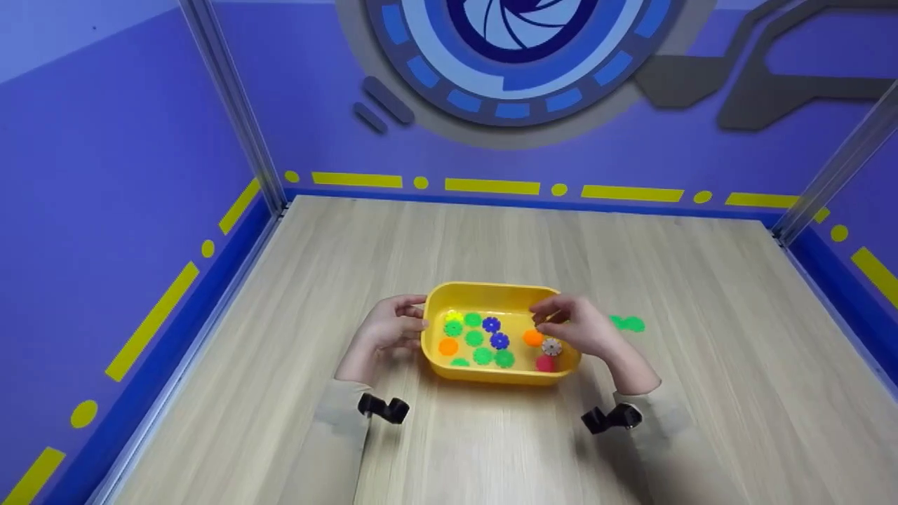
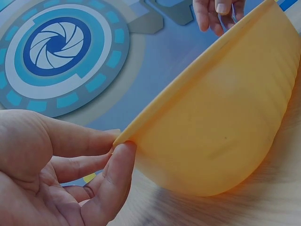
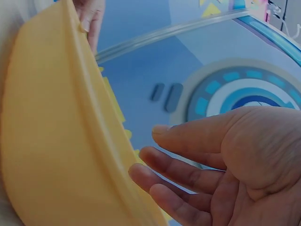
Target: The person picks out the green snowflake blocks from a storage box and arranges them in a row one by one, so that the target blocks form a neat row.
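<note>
A yellow plastic basin (image 1: pixel 498 376) stands on the table with several small notched discs in it: green discs (image 1: pixel 483 355), blue ones (image 1: pixel 499 341), an orange disc (image 1: pixel 448 346), a white one (image 1: pixel 551 346) and a red one (image 1: pixel 545 362). My left hand (image 1: pixel 384 324) pinches the basin's left rim between thumb and fingers, as the left wrist view confirms. Over the right end of the basin hangs my right hand (image 1: pixel 581 327), its fingers loosely bent. Nothing shows between thumb and fingers in the right wrist view, where the basin's outer wall (image 3: pixel 42 117) hides the discs.
Green discs (image 1: pixel 628 323) lie on the wooden table (image 1: pixel 393 245) to the right of the basin, partly behind my right hand. Blue panels (image 1: pixel 316 126) with metal corner posts (image 1: pixel 242 105) enclose the back and sides.
</note>
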Demonstrator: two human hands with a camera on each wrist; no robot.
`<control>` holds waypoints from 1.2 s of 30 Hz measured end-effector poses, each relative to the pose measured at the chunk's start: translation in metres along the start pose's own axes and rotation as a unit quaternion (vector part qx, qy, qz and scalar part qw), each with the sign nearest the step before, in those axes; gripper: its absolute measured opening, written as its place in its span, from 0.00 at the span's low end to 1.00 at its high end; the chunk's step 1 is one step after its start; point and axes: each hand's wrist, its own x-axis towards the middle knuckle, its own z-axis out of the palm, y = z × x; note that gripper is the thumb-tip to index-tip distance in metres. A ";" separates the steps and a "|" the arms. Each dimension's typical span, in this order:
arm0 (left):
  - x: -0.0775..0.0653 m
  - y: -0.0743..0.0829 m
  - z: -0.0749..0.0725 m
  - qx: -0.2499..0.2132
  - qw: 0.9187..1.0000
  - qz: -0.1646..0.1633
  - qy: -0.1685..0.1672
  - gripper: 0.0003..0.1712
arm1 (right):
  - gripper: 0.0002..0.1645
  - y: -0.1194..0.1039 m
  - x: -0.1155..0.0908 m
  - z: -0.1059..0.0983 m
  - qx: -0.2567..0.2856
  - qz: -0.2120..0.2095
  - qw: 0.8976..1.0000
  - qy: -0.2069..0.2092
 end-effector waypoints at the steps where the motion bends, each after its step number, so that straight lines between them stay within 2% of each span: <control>1: 0.000 0.000 0.000 0.000 1.000 0.000 0.000 0.33 | 0.17 -0.001 0.001 0.003 -0.005 0.000 1.000 -0.004; 9: 0.001 -0.001 0.000 0.004 1.000 0.003 -0.005 0.34 | 0.14 -0.004 0.012 0.025 -0.056 -0.018 0.997 -0.048; 16: 0.002 -0.001 -0.001 0.003 1.000 0.011 -0.007 0.33 | 0.13 -0.008 0.020 0.043 -0.090 0.014 0.993 -0.073; 23: 0.002 -0.001 -0.001 -0.001 1.000 0.010 -0.008 0.33 | 0.14 -0.012 0.021 0.056 -0.121 0.001 0.990 -0.076; 30: 0.002 -0.002 -0.001 0.003 1.000 0.002 -0.005 0.33 | 0.12 -0.009 0.022 0.064 -0.144 -0.044 0.986 -0.077; 36: 0.002 -0.002 -0.001 0.003 1.000 0.008 -0.003 0.33 | 0.11 -0.007 0.024 0.065 -0.161 -0.029 0.984 -0.076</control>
